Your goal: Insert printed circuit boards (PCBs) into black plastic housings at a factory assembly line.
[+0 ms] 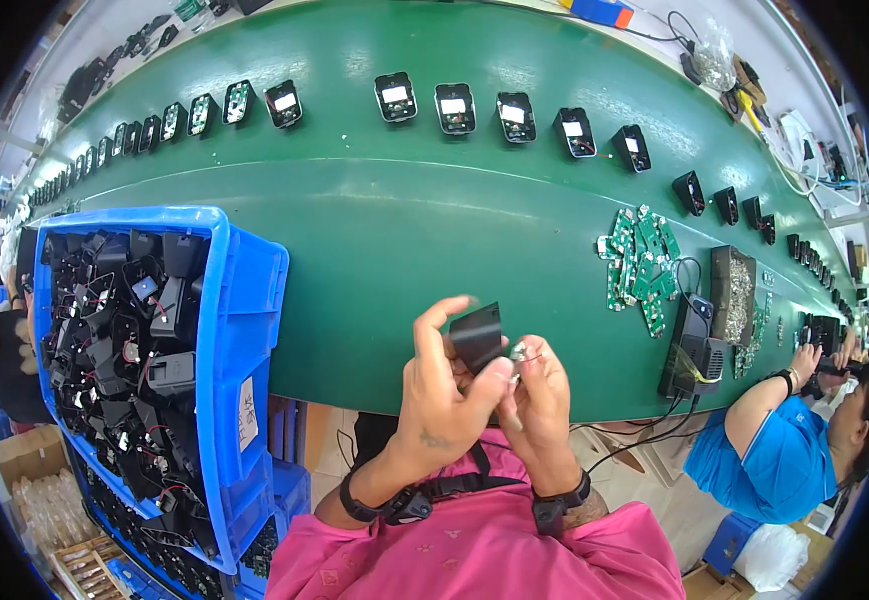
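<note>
Above the near edge of the green table, my left hand [440, 395] is closed round a black plastic housing [477, 337], thumb in front and fingers behind. Close beside it my right hand [538, 395] pinches a small wired connector [519, 352], with a thin red wire showing. The two hands nearly meet at the housing's lower right corner. What lies inside the housing is turned away from view. To the left stands a blue crate [247, 290] heaped with similar black housings [172, 372], some with wires hanging out.
Black housings with boards [455, 108] stand in a long row across the green table [395, 240]. Green circuit boards [643, 262] lie piled at right, near a black box device [690, 340] with cables and a dark tray of small metal parts [733, 300]. A co-worker in blue [770, 455] sits at right.
</note>
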{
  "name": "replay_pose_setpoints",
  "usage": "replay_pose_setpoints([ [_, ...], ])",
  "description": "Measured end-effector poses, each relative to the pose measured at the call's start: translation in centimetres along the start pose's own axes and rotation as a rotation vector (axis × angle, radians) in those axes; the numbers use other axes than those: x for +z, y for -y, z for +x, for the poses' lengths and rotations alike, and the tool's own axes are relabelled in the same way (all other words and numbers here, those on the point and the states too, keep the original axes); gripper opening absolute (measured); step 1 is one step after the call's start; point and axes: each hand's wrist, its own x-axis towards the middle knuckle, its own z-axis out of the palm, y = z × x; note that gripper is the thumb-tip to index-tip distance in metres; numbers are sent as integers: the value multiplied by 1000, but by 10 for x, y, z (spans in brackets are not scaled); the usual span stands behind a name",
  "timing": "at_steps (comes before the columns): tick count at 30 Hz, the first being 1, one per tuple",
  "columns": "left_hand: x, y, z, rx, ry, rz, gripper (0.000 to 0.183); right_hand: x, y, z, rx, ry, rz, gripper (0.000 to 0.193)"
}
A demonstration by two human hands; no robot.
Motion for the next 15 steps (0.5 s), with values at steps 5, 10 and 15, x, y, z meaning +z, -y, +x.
replay_pose_setpoints([
  [5, -8, 1, 9, -268, 305, -428, 51, -5, 9, -6, -273, -71, -580, 18],
  [10, -16, 16, 5, -313, 272, -439, 56, -6, 45, 14, -645, 83, -1467, 24],
  [15, -22, 30, 5, -357, 218, -486, 55, -30, 140, 75, -853, -513, -2288, 68],
])
